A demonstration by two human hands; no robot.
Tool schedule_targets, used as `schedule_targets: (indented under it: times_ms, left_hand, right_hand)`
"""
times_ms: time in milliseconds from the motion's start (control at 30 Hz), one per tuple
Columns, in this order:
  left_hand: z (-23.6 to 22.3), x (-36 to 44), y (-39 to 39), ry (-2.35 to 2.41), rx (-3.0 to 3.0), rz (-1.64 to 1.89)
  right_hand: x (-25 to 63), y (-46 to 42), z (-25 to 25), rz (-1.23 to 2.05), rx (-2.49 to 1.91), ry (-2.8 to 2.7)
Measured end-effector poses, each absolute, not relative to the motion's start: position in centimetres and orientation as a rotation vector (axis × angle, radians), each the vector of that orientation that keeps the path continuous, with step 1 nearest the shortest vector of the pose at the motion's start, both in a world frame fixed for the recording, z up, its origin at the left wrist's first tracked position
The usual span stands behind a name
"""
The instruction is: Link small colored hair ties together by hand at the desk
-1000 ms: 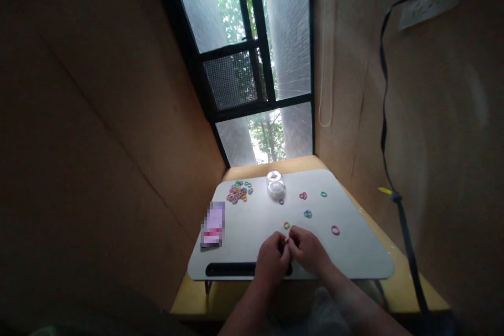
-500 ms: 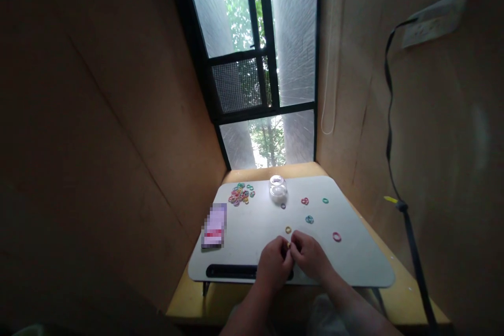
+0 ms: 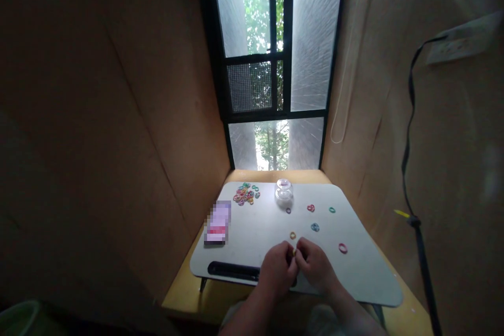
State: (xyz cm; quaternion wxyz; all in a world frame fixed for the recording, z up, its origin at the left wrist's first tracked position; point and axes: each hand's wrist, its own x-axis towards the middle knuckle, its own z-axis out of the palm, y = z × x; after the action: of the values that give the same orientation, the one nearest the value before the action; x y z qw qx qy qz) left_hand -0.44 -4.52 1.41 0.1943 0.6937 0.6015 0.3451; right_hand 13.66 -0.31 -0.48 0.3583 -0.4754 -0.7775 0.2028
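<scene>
My left hand [image 3: 279,268] and my right hand [image 3: 315,265] meet fingertip to fingertip over the front of the white lap table [image 3: 244,233]. Both are closed in a pinch on a small yellow hair tie [image 3: 294,252], mostly hidden by the fingers. Just beyond them lies another yellow hair tie [image 3: 292,235]. To the right are blue hair ties [image 3: 315,227], red-pink ones [image 3: 311,208], a green one [image 3: 332,210] and a pink one [image 3: 343,248]. A purplish hair tie [image 3: 289,210] lies before a clear jar [image 3: 284,195].
A mixed pile of hair ties [image 3: 244,195] lies at the back left, with a blurred-out phone-like object [image 3: 218,223] in front of it. A black slot [image 3: 232,270] runs along the table's front edge. Walls stand on both sides; a black cord [image 3: 409,131] hangs at right.
The camera view has turned slightly, shifting the scene. My hands stay pinched together on the yellow hair tie, with little visible movement over the table.
</scene>
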Motion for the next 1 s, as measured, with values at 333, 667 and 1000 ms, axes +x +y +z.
schedule_targets:
  times_ms: [333, 667, 1000]
  left_hand:
    - [1.2, -0.9, -4.5, 1.684, 1.972, 0.947]
    - [0.2, -1.3, -4.0, 1.622, 1.923, 1.016]
    - [0.2, -1.8, -3.6, 1.559, 1.894, 0.996]
  right_hand:
    - [13.8, -0.2, -0.8, 0.578, -1.222, -2.015]
    - [13.4, -0.1, -0.7, 0.583, -1.308, -2.051]
    - [13.1, -0.3, -0.2, 0.633, -1.335, -2.051]
